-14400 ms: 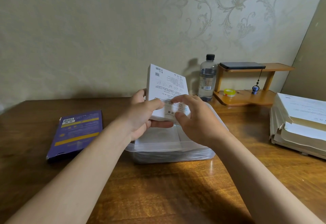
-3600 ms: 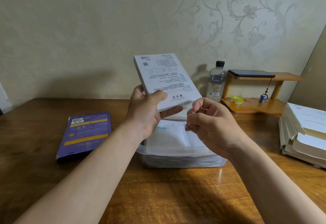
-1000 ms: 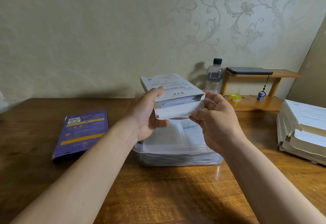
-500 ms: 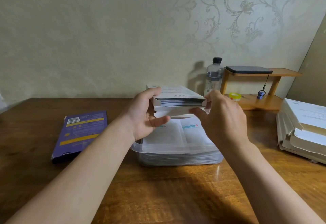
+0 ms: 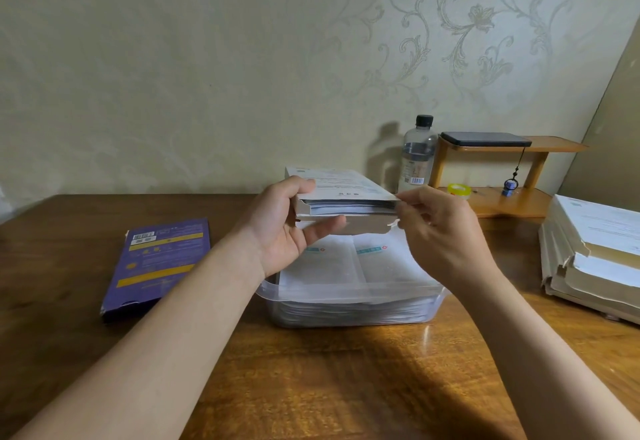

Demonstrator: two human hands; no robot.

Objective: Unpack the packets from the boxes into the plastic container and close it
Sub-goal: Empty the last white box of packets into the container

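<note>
The white box point(image 5: 346, 185) lies almost level in the air, directly over the plastic container point(image 5: 349, 292), its open end facing the camera. A stack of packets point(image 5: 349, 208) shows inside the mouth, and the loose flap point(image 5: 363, 226) hangs just below it. The left hand point(image 5: 277, 228) grips the box's left end, thumb on top and fingers curled underneath. The right hand point(image 5: 446, 231) pinches the right corner of the open mouth with curled fingertips (whether it holds card or a packet edge is hard to make out).

The lidless container sits on a glossy brown wooden table point(image 5: 311, 370), with flat white sachets point(image 5: 346, 263) filling it nearly to the rim. To the left, well apart, a purple box point(image 5: 159, 259) lies flat. Behind, near the wall, stand a water bottle point(image 5: 417, 155) and a small wooden shelf point(image 5: 502, 202) carrying a dark flat device point(image 5: 485, 139) above and a yellow tape roll point(image 5: 459, 190) below. The pale wallpaper point(image 5: 207, 58) bears a floral scroll pattern.

A pile of papers point(image 5: 595, 249) on the right is cut off by the frame edge. The print on the boxes is too small to read, and the left hand hides the container's far left corner.
</note>
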